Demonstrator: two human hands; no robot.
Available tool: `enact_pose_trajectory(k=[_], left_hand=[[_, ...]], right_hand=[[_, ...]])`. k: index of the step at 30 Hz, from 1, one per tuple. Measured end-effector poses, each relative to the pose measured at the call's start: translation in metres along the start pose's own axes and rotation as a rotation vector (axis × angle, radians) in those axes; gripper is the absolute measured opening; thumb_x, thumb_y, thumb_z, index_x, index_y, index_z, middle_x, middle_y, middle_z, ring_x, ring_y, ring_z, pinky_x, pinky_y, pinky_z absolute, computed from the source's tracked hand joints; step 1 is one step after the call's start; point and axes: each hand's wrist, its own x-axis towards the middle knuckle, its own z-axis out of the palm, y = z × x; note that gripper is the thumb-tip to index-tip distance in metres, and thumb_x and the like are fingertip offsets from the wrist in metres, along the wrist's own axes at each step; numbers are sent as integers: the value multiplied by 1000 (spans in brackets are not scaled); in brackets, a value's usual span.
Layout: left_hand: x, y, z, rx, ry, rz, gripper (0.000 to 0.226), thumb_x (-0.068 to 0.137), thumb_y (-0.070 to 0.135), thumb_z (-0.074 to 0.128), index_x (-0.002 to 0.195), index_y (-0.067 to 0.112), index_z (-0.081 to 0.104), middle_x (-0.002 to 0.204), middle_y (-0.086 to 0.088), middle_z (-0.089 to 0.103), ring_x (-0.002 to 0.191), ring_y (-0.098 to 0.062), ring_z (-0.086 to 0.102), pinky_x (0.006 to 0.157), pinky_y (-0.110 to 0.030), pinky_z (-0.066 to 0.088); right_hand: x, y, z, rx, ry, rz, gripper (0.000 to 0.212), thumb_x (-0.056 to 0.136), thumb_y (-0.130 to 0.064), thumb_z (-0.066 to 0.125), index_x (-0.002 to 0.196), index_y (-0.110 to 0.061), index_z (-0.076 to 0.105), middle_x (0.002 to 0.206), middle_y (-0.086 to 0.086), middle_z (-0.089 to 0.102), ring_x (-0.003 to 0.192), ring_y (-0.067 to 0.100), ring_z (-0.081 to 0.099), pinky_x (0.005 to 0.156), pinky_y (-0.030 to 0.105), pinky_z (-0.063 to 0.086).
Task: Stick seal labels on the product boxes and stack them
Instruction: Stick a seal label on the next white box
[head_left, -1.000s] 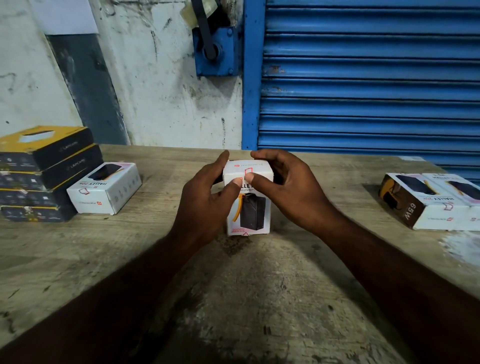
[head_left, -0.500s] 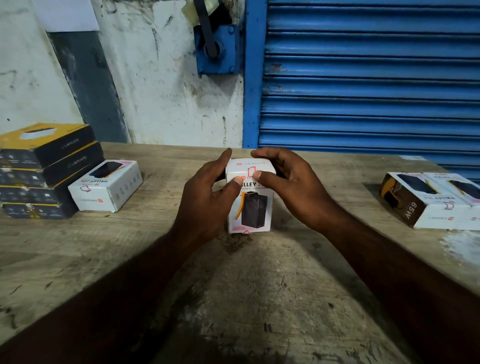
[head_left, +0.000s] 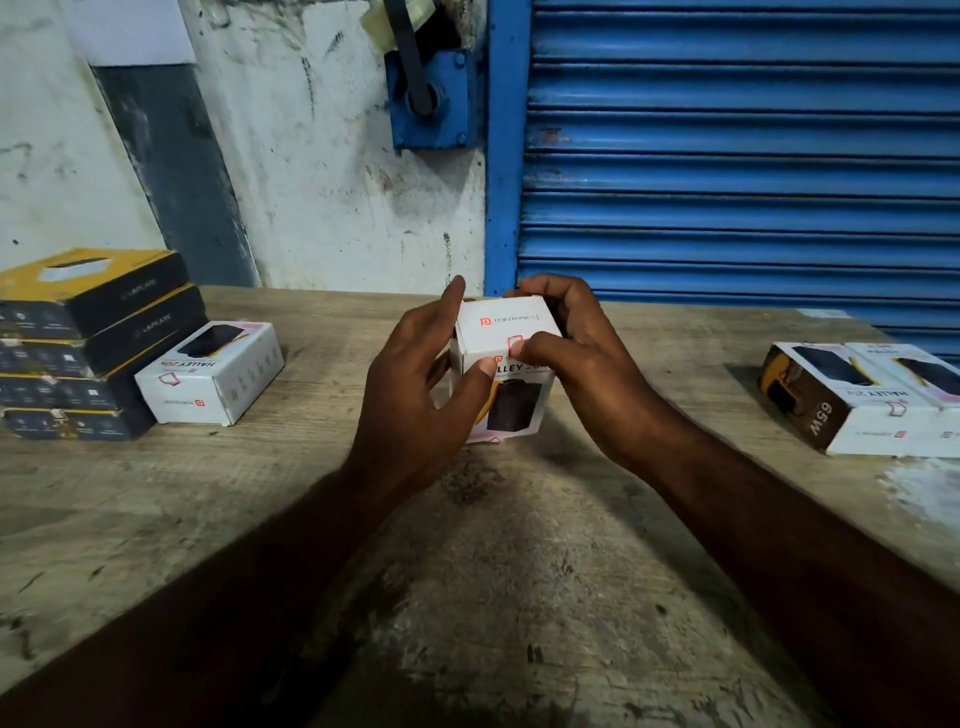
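A white product box (head_left: 506, 325) stands upright on the wooden table (head_left: 519, 597) at the centre. My left hand (head_left: 415, 395) grips its left side, thumb on the front face. My right hand (head_left: 576, 358) wraps round its right side, and its thumb presses a small red-edged seal label (head_left: 514, 343) at the top front edge. One white box (head_left: 213, 371) lies flat at the left. Two more white boxes (head_left: 872, 400) lie at the right edge.
A stack of several black-and-yellow boxes (head_left: 83, 338) stands at the far left of the table. Behind the table are a blue roller shutter (head_left: 743, 156) and a stained white wall (head_left: 322, 171) with a blue bracket (head_left: 431, 98).
The box has tipped slightly so its top face shows more. My left thumb has slid down the front face, and my right thumb has stayed on the label.
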Motion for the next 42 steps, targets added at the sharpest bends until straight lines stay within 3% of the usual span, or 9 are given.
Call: enact_pose_trajectory(k=[4,8,14,20,26,33,37,42], left_hand=[[0,0,0,17,-6,29,67,90,19,61,153,12,39,137,-1,54,127,-4,53,99,-27,52],[0,-3,-3,29,-18,62,66,91,23,61,153,11,39,138,-1,54,128,-5,53,101,-37,53],[1,-10,-7,26,-59,110,68,92,24,59,154,8,36,138,-4,54,129,-14,54,97,-48,55],[1,-14,-9,49,-102,131,72,92,28,58,156,9,31,140,-2,53,130,-17,53,98,-53,53],[1,-14,-9,77,-124,146,78,94,35,58,158,8,22,141,-1,54,129,-16,53,99,-52,52],[0,-14,-9,83,-131,162,79,95,36,59,159,8,21,138,-1,55,128,-15,53,99,-51,52],[1,-13,-9,68,-124,145,79,94,37,59,159,14,19,136,5,55,129,-11,53,100,-46,53],[-1,-13,-10,-13,-135,72,79,92,39,60,156,27,16,140,16,52,134,-9,50,104,-42,52]], right_hand=[[2,3,0,70,2,65,57,67,-16,60,123,-26,51,131,7,61,122,23,58,100,37,48],[2,6,3,118,5,95,54,66,-16,59,118,-25,51,113,-3,63,105,13,60,89,32,48],[0,6,5,196,-2,122,53,64,-11,60,115,-18,51,109,5,60,100,13,59,83,28,49],[2,10,5,262,-6,168,50,61,-8,62,109,-19,52,110,8,61,106,21,57,88,38,47],[2,9,2,284,-48,204,48,62,-9,61,107,-21,50,105,9,62,98,20,58,77,32,49],[2,10,1,241,-24,231,40,70,-20,63,108,-26,50,104,8,65,90,19,63,73,33,50],[2,10,-1,297,-52,251,22,94,-15,60,111,-23,49,93,2,70,85,17,65,71,31,51],[0,4,-3,417,-115,266,55,67,-8,67,117,-18,45,107,10,67,91,19,67,74,30,56]])
